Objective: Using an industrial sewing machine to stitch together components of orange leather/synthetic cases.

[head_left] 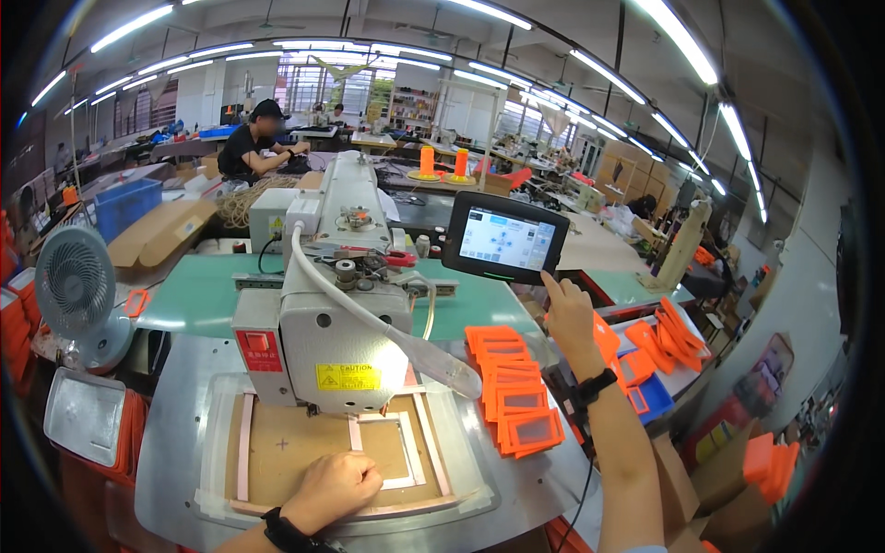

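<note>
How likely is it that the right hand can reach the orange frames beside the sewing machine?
Probably yes: the orange frames lie near the right hand, which looks empty at the edge of the screen; nothing visible blocks the way.

Tube lights (679, 42), paned windows (300, 90)

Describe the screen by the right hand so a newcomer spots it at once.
Start at the big grey machine in the middle, then look right, above the orange frames. The black-framed screen sits there, the right hand at its lower right corner; unlike its neighbours, it shows lit graphics.
</note>
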The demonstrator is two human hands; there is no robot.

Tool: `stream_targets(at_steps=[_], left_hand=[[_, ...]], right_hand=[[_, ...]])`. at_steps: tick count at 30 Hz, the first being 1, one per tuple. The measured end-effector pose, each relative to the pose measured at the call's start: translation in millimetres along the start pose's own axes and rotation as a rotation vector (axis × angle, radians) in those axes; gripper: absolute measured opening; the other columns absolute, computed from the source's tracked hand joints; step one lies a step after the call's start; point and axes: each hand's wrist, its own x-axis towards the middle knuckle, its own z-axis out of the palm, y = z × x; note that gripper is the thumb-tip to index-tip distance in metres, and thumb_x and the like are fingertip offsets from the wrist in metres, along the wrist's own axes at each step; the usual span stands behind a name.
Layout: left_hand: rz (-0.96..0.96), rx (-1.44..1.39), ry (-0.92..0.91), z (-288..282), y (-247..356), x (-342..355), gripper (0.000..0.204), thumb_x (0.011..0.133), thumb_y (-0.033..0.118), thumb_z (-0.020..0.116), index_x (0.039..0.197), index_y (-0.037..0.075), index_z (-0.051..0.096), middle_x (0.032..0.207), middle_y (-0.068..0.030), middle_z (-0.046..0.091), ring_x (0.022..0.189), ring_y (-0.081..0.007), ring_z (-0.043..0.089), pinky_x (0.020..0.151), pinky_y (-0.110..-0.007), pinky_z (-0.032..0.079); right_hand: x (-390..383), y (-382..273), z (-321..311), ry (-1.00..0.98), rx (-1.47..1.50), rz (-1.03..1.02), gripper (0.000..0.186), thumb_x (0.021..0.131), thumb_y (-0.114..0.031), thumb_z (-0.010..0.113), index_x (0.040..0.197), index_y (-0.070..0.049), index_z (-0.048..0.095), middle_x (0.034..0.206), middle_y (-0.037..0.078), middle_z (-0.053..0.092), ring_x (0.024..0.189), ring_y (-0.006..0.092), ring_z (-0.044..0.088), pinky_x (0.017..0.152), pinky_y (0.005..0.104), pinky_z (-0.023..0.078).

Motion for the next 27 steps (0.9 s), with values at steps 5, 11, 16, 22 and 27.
stream_targets(at_steps=[5, 11, 16, 22, 27], left_hand=[[0.011, 0.020, -0.002, 2.7, -0.3, 1.7, 0.024, 0.083, 0.023, 0.056, 0.076, 0.006, 0.070, 0.080, -0.0148, 0.068, 0.074, -0.0372, 0.065, 0.070, -0.046, 0.053], [0.025, 0.007, 0.040, 0.3, -1.9, -0.7, 0.023, 0.083, 0.021, 0.057, 0.069, 0.003, 0.061, 0.071, -0.0158, 0.061, 0.066, -0.0370, 0.059, 0.063, -0.044, 0.048], [0.009, -0.024, 0.035, 0.1, 0.7, -0.1, 0.022, 0.083, 0.022, 0.058, 0.073, 0.004, 0.066, 0.074, -0.0150, 0.064, 0.069, -0.0367, 0.062, 0.065, -0.044, 0.050], [0.031, 0.002, 0.024, 0.0, -1.7, -0.5, 0.023, 0.084, 0.024, 0.057, 0.075, 0.006, 0.069, 0.076, -0.0147, 0.066, 0.071, -0.0366, 0.064, 0.067, -0.045, 0.052], [0.047, -0.004, 0.037, 1.3, -2.1, -0.2, 0.024, 0.084, 0.023, 0.057, 0.074, 0.004, 0.068, 0.076, -0.0162, 0.066, 0.071, -0.0371, 0.064, 0.068, -0.046, 0.052]], right_hand=[[10.2, -14.9, -3.0, -0.006, 0.102, -0.023, 0.053, 0.081, -0.005, 0.055, 0.134, -0.010, 0.057, 0.083, 0.007, 0.053, 0.077, 0.0255, 0.056, 0.066, 0.0400, 0.042], [59.9, -75.2, 3.6, -0.069, 0.095, -0.117, 0.067, 0.079, -0.001, 0.058, 0.143, -0.017, 0.049, 0.081, 0.007, 0.057, 0.071, 0.0242, 0.060, 0.058, 0.0387, 0.045], [79.9, -83.8, 4.8, -0.070, -0.036, -0.097, 0.070, 0.078, -0.002, 0.061, 0.144, -0.020, 0.047, 0.083, 0.007, 0.061, 0.070, 0.0236, 0.063, 0.058, 0.0380, 0.047], [83.5, -88.6, 11.3, -0.117, -0.050, -0.077, 0.065, 0.080, -0.005, 0.059, 0.143, -0.020, 0.049, 0.082, 0.007, 0.063, 0.068, 0.0243, 0.064, 0.056, 0.0389, 0.048], [76.5, -83.2, 5.7, -0.091, 0.066, -0.023, 0.062, 0.080, -0.005, 0.058, 0.140, -0.019, 0.052, 0.082, 0.008, 0.064, 0.066, 0.0280, 0.065, 0.057, 0.0410, 0.051]])
